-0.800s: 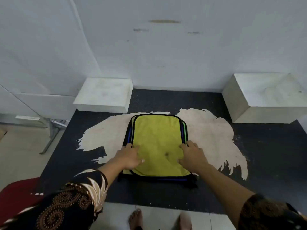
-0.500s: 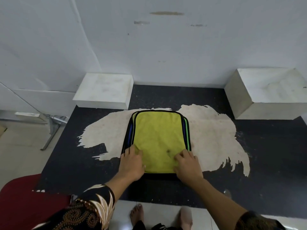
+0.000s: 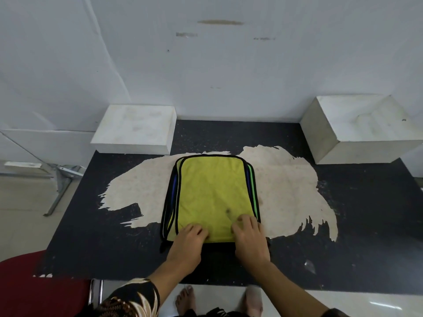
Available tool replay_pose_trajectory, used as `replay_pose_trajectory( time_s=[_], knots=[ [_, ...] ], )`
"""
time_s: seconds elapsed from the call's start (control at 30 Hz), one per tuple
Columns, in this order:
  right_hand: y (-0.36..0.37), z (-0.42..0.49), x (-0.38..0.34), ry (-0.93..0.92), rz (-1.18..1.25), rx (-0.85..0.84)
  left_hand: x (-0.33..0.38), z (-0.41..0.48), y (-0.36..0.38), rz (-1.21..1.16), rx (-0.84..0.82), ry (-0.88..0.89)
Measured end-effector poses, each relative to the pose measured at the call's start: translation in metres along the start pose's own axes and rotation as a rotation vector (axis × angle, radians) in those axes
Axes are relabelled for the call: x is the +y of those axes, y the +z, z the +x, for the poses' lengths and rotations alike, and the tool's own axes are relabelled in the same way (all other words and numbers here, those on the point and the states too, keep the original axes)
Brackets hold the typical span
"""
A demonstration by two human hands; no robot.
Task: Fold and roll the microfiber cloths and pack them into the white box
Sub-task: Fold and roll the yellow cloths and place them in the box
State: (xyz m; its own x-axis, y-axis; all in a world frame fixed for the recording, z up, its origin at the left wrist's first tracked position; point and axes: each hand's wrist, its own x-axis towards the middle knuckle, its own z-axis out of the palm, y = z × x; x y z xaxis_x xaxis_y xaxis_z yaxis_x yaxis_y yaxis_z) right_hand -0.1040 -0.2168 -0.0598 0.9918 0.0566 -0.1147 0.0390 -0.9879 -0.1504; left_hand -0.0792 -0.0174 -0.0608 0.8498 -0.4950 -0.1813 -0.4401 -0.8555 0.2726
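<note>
Work looks barely begun: the stack of microfiber cloths (image 3: 171,202) lies flat mid-table, nothing rolled; low white box (image 3: 135,126) and taller white box (image 3: 366,129) behind show no cloth. Left hand (image 3: 186,242) and right hand (image 3: 250,239) grip the yellow top cloth (image 3: 212,191) at its near edge with curled fingers, seemingly starting a fold.

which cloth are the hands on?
The yellow cloth, top of the stack: left hand and right hand hold its near edge; blue edge and green edge peek out beneath.
</note>
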Motion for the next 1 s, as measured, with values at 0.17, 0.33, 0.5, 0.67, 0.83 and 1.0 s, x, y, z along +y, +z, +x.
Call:
replay_pose_trajectory(
  time_s=[0.17,0.33,0.5,0.67,0.83,1.0],
  knots=[
    [0.016,-0.020,-0.002,-0.120,0.054,0.013,-0.007,-0.003,0.000,-0.033,0.012,0.078],
    [0.014,-0.013,-0.003,-0.088,0.028,0.012,-0.006,-0.003,-0.003,0.006,-0.010,0.084],
    [0.009,-0.002,0.001,-0.092,0.006,-0.049,-0.001,-0.002,-0.007,0.067,-0.005,0.070],
    [0.006,-0.002,-0.001,-0.091,0.009,-0.066,0.002,0.004,-0.009,0.030,0.072,0.031],
    [0.009,0.001,-0.002,-0.037,0.088,-0.016,0.006,0.009,-0.019,-0.007,0.002,0.063],
    [-0.002,0.007,-0.002,-0.024,0.192,0.037,0.013,0.013,-0.022,0.061,-0.031,-0.014]
  ],
)
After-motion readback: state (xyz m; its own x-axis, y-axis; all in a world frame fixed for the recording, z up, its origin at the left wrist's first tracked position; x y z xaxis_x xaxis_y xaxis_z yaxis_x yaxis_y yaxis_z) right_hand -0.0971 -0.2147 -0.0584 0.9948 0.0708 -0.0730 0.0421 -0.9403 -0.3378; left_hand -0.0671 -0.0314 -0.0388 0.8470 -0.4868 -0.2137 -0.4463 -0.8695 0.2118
